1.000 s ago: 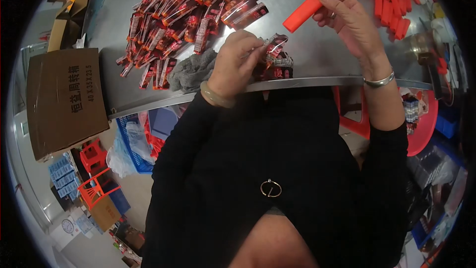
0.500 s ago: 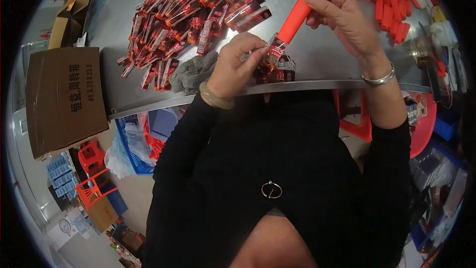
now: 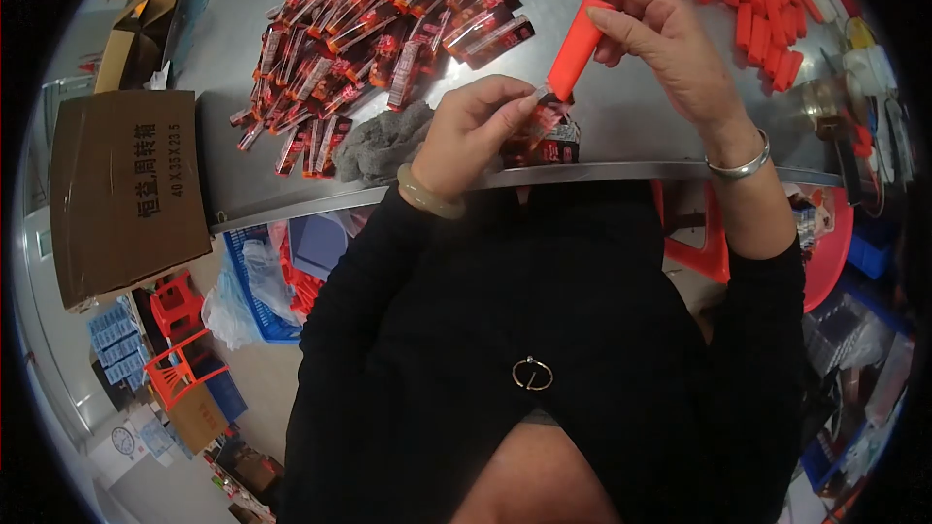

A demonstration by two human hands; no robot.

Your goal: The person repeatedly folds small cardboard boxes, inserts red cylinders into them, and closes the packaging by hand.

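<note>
My right hand (image 3: 658,44) is closed around the upper end of a red-orange tube-like piece (image 3: 578,47), holding it at a slant. Its lower end meets the open top of a clear printed plastic sleeve (image 3: 549,114), and some of the piece appears to be inside. Thumb and fingers of my left hand (image 3: 478,126) pinch that sleeve near its mouth. Below it, near the table edge, lies another dark printed package (image 3: 561,147), partly hidden. A crumpled grey cloth or glove (image 3: 382,146) rests beside my left hand.
A large pile of filled-looking printed packages (image 3: 379,34) spreads over the metal table (image 3: 233,58). Loose red-orange pieces (image 3: 752,0) are heaped at the far right. A brown carton (image 3: 126,194) stands at the left edge; a blue basket (image 3: 254,296) sits below the table.
The red-orange piece has sunk a little lower toward the sleeve. My left hand has shifted slightly to the right and down, its fingers now closer to the piece's lower end.
</note>
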